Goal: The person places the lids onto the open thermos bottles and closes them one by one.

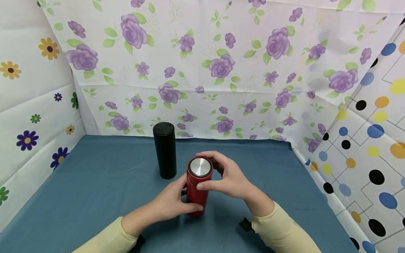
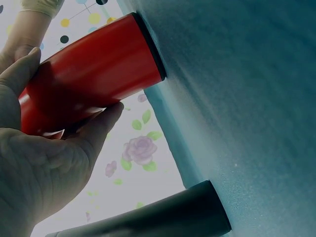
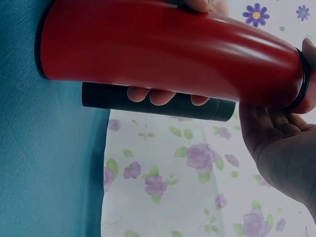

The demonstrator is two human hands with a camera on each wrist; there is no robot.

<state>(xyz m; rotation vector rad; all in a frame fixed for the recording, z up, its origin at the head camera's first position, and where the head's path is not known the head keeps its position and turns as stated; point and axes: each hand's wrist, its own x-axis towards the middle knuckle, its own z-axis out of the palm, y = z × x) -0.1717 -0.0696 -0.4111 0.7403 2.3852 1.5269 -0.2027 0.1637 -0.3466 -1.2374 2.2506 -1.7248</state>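
A red thermos flask (image 1: 202, 196) with a brushed-metal top on its lid (image 1: 200, 166) stands roughly upright on the table in front of me. My left hand (image 1: 166, 202) holds its lower body, the thumb across the near side. Left fingertips (image 3: 160, 97) show past the flask's edge in the right wrist view. Up at the lid, my right hand (image 1: 230, 177) grips with the thumb in front and the fingers round the far side, partly hidden. In the left wrist view the red body's dark base ring (image 2: 150, 47) meets the cloth.
Behind and to the left stands a taller-looking black flask (image 1: 165, 151), upright. Blue cloth (image 1: 107, 182) covers the table. A flowered sheet (image 1: 196, 70) hangs along the back, with patterned sheets at both sides. A small black object (image 1: 245, 225) shows by the right sleeve.
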